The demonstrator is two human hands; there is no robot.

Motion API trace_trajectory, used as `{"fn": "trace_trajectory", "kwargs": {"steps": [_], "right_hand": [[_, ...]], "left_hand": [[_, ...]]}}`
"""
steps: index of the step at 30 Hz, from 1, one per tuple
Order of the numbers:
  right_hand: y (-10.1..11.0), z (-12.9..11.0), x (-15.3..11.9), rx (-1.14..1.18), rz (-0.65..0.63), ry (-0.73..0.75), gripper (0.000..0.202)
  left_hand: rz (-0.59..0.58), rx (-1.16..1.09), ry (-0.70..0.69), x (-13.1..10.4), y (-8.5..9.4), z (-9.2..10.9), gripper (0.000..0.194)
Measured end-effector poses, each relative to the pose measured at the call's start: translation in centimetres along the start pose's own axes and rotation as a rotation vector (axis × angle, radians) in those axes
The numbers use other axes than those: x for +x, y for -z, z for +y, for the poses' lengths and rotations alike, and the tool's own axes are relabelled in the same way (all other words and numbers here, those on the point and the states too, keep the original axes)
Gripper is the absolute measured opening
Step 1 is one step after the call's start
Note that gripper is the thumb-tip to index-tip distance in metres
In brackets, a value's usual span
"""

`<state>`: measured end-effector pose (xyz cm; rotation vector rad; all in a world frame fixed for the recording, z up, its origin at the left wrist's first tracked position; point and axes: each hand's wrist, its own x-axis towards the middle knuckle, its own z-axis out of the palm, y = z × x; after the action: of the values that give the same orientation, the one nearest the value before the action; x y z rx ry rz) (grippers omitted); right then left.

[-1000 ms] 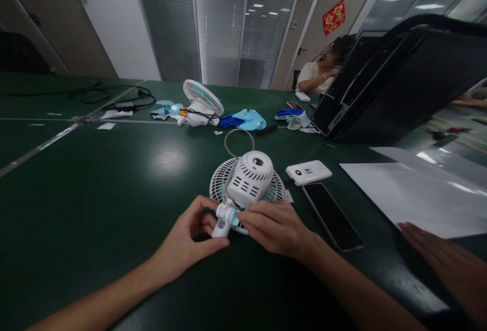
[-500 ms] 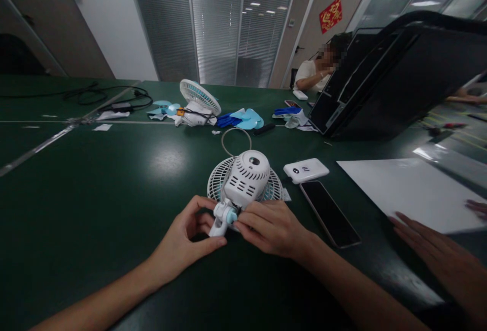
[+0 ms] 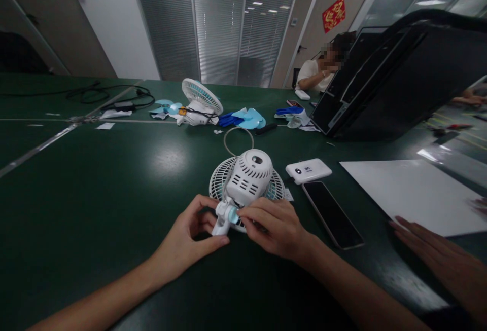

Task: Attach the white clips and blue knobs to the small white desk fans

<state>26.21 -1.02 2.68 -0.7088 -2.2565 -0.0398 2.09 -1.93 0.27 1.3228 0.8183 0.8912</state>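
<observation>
A small white electric fan (image 3: 249, 176) lies grille-down on the dark green table, its vented motor housing facing up. My left hand (image 3: 198, 229) is closed round the white clip bracket (image 3: 221, 224) at the fan's near end, thumb along its lower edge. At the bracket's joint sits a light blue knob (image 3: 233, 214). The fingertips of my right hand (image 3: 272, 224) pinch at this knob from the right. Part of the grille is hidden behind my right hand. The fan's pale cord (image 3: 238, 141) loops behind it.
Right of the fan lie a white power bank (image 3: 309, 170) and a black phone (image 3: 334, 214). Another person's hand (image 3: 426, 245) rests by a white board (image 3: 418, 194). Behind stand a second fan (image 3: 200, 103), blue blades (image 3: 249, 118), gloves (image 3: 292, 115) and a large black case (image 3: 399, 77).
My right fingers have shifted slightly on the blue knob, so more of it shows. The bracket stays in my left hand. The whole view has moved a little.
</observation>
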Motion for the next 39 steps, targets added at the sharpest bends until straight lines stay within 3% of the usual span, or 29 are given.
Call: {"fn": "trace_trajectory", "kwargs": {"steps": [11,17,24,32,39], "right_hand": [[0.12,0.04,-0.19,-0.008,-0.066,0.009,0.012],[-0.18,-0.2,-0.27,0.024,-0.013,0.12,0.024],[-0.43,-0.23,-0.31,0.011,0.059,-0.043,0.024],[-0.25,-0.36,-0.38,-0.01,0.026,-0.041,0.016],[-0.35,-0.32,-0.56,0.052,0.026,0.073,0.021]], "left_hand": [[-0.006,-0.012,0.004,-0.02,-0.02,0.06,0.045],[0.003,0.013,-0.002,-0.15,-0.01,-0.13,0.045],[-0.012,0.01,-0.004,-0.18,-0.08,0.04,0.044],[-0.021,-0.027,0.005,-0.23,-0.1,-0.03,0.045],[-0.009,-0.001,-0.002,-0.26,-0.06,-0.13,0.045]]}}
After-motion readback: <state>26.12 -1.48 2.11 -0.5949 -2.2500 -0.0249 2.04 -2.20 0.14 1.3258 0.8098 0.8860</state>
